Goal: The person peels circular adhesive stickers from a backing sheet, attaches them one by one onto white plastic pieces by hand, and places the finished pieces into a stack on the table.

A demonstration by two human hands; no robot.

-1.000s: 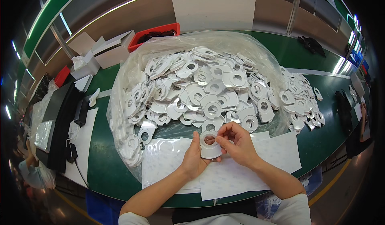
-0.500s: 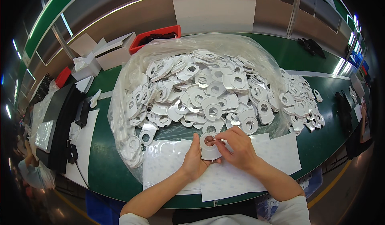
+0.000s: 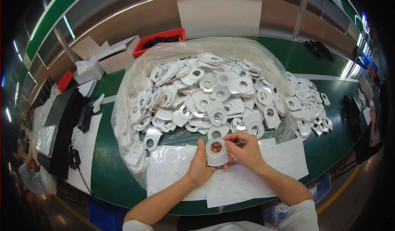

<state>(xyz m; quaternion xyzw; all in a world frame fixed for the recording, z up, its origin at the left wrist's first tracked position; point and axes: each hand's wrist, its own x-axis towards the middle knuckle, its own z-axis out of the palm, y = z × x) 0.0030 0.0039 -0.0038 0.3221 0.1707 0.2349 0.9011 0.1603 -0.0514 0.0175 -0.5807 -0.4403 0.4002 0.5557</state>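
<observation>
My left hand (image 3: 200,165) is closed around a white plastic ring-shaped part (image 3: 217,159), a flat piece with a round hole and a wider lower end. The part is held up above the paper sheets, its hole facing me. At the upper right rim of the hole, my right hand (image 3: 246,150) pinches with thumb and forefinger against the part; whether a small piece is between those fingertips is too small to tell. Just beyond both hands lies a big heap of similar white parts (image 3: 218,112) on a clear plastic bag (image 3: 123,107).
White sheets (image 3: 255,185) lie under my hands on the green table (image 3: 111,157). More white parts (image 3: 304,103) are piled at the right. A red bin (image 3: 142,45) and white boxes (image 3: 119,56) stand at the back left. A black box (image 3: 85,117) is at the left.
My right fingers have moved from across the hole to its upper right rim, so the hole shows more fully. My left hand keeps its hold on the part.
</observation>
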